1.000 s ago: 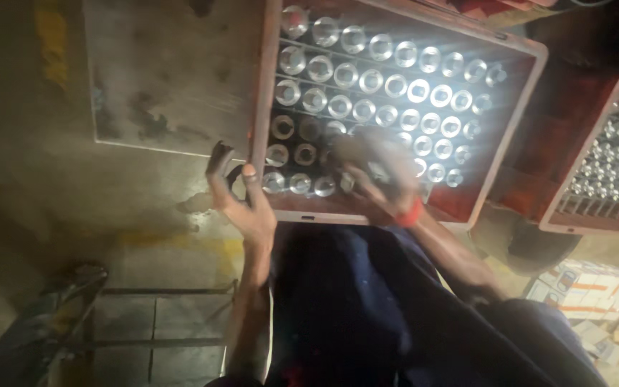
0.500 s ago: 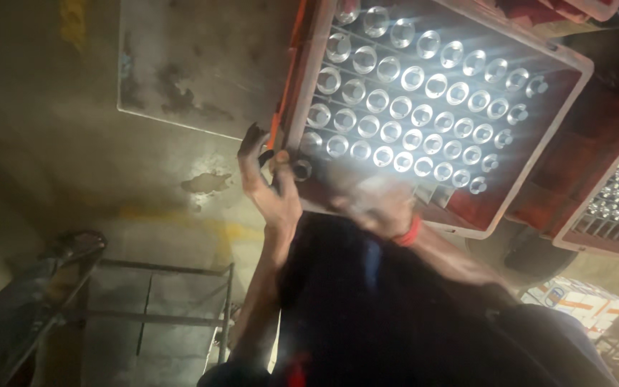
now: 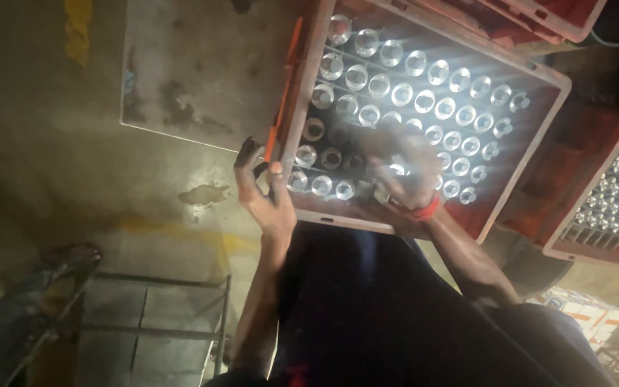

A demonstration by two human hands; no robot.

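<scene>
A red plastic crate [image 3: 531,154] holds several rows of clear glass bottles [image 3: 410,89], seen from above with shining rims. My left hand [image 3: 263,190] grips a small dark object at the crate's near left corner, thumb up beside the orange rim. My right hand [image 3: 402,172], blurred and wearing a red wristband, reaches into the crate over the bottles in the near rows. Whether it holds a bottle is unclear. A few slots near the front left look dark.
A second red crate [image 3: 610,208] of bottles stands at the right. A grey metal sheet [image 3: 195,72] lies left of the main crate on the concrete floor. A metal frame [image 3: 152,308] sits at lower left. White cartons [image 3: 582,315] lie at lower right.
The view has shifted, so the crate sits further right and up. My right hand has moved deeper over the bottles. My left hand stays at the crate's corner.
</scene>
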